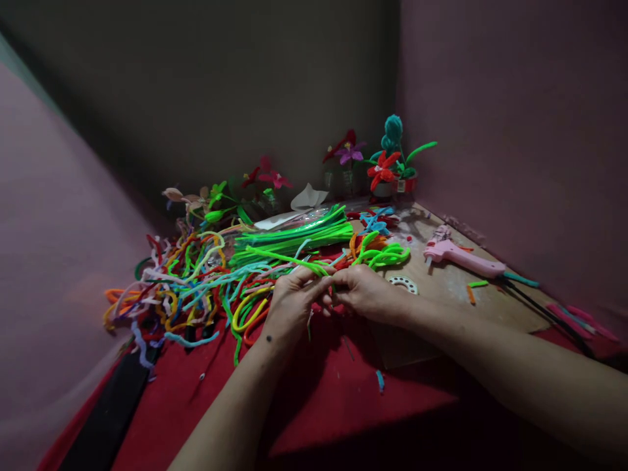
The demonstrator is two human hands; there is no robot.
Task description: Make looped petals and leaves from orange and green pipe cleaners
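Observation:
Both hands meet at the front of a heap of craft pipe cleaners. My left hand [294,297] is closed, its thumb and fingers pinched on bright green pipe cleaners [279,257] that stick out to the upper left. Fingertip to fingertip with it, my right hand [370,294] is closed on the same green strands. Looped green ends [390,255] show just beyond the right hand; whether they join the held strands is hidden by the fingers. Behind the hands lies a thick bundle of straight green pipe cleaners [299,235].
Tangled multicoloured pipe cleaners [191,288] spread left over a red cloth [314,405]. A pink glue gun [461,257] with a black cord lies right on a tan board [441,297], near a white holed disc [403,283]. Pipe-cleaner flowers [385,167] stand behind, against the walls.

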